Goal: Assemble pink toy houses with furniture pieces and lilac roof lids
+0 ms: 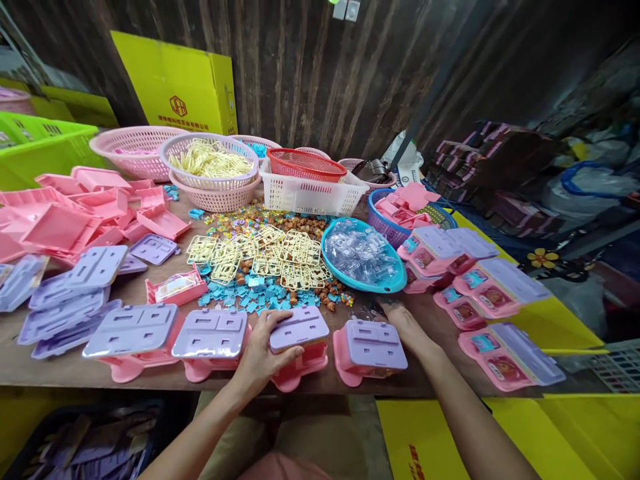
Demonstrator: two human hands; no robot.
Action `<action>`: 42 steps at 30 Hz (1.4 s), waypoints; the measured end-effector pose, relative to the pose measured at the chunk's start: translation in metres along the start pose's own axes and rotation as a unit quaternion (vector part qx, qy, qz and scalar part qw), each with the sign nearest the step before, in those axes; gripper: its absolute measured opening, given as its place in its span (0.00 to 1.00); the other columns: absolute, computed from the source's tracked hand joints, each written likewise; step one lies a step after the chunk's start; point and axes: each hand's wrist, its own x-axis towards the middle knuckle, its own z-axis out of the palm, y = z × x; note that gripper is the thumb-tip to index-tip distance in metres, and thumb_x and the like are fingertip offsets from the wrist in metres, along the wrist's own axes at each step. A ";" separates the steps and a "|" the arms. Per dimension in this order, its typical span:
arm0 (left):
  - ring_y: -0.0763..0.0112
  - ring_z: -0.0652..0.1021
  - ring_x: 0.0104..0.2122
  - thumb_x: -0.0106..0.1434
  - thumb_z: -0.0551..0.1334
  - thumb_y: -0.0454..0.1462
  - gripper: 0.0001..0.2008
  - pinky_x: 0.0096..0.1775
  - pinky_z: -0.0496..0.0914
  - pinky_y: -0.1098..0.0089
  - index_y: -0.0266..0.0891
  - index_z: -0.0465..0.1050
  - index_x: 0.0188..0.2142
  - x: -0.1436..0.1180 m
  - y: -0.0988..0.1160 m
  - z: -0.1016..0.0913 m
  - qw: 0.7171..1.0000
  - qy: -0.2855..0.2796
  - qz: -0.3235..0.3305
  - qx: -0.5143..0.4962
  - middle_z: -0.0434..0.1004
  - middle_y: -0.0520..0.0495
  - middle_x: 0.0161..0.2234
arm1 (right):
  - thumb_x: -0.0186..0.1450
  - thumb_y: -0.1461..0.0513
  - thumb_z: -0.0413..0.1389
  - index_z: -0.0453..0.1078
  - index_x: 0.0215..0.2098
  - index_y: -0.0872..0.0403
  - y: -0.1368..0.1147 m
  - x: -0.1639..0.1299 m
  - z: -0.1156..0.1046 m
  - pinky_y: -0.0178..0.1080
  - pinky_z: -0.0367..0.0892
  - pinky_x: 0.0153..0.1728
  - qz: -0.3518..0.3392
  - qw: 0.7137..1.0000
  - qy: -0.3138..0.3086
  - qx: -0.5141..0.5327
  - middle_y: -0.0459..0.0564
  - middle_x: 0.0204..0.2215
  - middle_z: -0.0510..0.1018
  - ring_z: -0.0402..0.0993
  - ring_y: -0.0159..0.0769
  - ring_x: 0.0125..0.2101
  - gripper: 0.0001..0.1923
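My left hand [265, 350] is closed around the left side of a pink toy box with a purple top [301, 328], its thumb along the front edge and its fingers at the back. Beside it stands another purple-topped pink box [375, 347]. Behind that box my right hand [400, 323] reaches to the table, close to small clear plastic pieces [369, 311]. Its fingertips are blurred and partly hidden, so I cannot tell what they hold. Two more such boxes, one in the middle [210, 333] and one farther left [134, 330], continue the row.
Blue pieces [250, 293] and cream frames [295, 257] lie behind the row. A turquoise basket [400, 280] holds clear parts. Purple panels [65, 313] and pink shells [70, 223] are heaped at left. More boxes [510, 357] stand at right, near the table's edge.
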 end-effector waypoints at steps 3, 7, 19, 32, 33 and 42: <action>0.61 0.71 0.44 0.52 0.66 0.40 0.22 0.46 0.67 0.60 0.43 0.67 0.47 0.001 -0.002 0.000 1.000 -0.002 0.002 -0.001 0.68 0.45 0.43 | 0.55 0.66 0.53 0.71 0.47 0.62 -0.009 0.002 -0.004 0.42 0.67 0.39 -0.005 0.999 -0.025 -0.036 0.62 0.36 0.80 0.75 0.47 0.37 0.21; 0.60 0.70 0.46 0.52 0.66 0.40 0.21 0.48 0.66 0.59 0.42 0.67 0.46 0.001 -0.005 0.000 1.000 -0.001 0.007 0.011 0.67 0.45 0.44 | 0.55 0.69 0.51 0.72 0.45 0.60 -0.018 0.002 -0.010 0.40 0.66 0.36 0.001 0.998 -0.014 -0.067 0.60 0.32 0.80 0.75 0.45 0.34 0.20; 0.61 0.70 0.48 0.53 0.62 0.37 0.17 0.50 0.65 0.59 0.40 0.66 0.44 0.011 0.006 -0.002 0.999 -0.002 0.008 0.043 0.66 0.43 0.48 | 0.60 0.62 0.51 0.57 0.26 0.52 -0.084 -0.057 -0.065 0.37 0.65 0.30 0.081 0.940 0.325 0.061 0.49 0.29 0.73 0.70 0.34 0.27 0.07; 0.61 0.70 0.49 0.53 0.64 0.40 0.16 0.50 0.65 0.61 0.41 0.68 0.42 0.012 0.008 0.000 1.000 0.003 0.001 0.010 0.67 0.43 0.48 | 0.66 0.64 0.45 0.68 0.41 0.53 -0.150 -0.088 -0.030 0.39 0.70 0.38 0.003 0.941 0.224 0.252 0.52 0.35 0.76 0.74 0.38 0.37 0.12; 0.62 0.70 0.48 0.53 0.64 0.40 0.15 0.49 0.65 0.61 0.40 0.68 0.41 0.012 0.009 0.000 1.000 0.006 -0.002 0.007 0.68 0.43 0.47 | 0.66 0.62 0.45 0.69 0.41 0.53 -0.146 -0.088 -0.033 0.38 0.70 0.37 0.022 0.941 0.222 0.255 0.52 0.35 0.77 0.75 0.38 0.36 0.11; 0.62 0.75 0.41 0.53 0.63 0.44 0.16 0.45 0.68 0.63 0.38 0.70 0.39 0.022 0.008 0.006 0.996 0.011 -0.086 -0.027 0.74 0.46 0.39 | 0.64 0.56 0.49 0.59 0.29 0.51 -0.172 -0.074 -0.015 0.32 0.63 0.14 0.125 0.894 0.216 0.371 0.40 0.15 0.70 0.68 0.31 0.12 0.09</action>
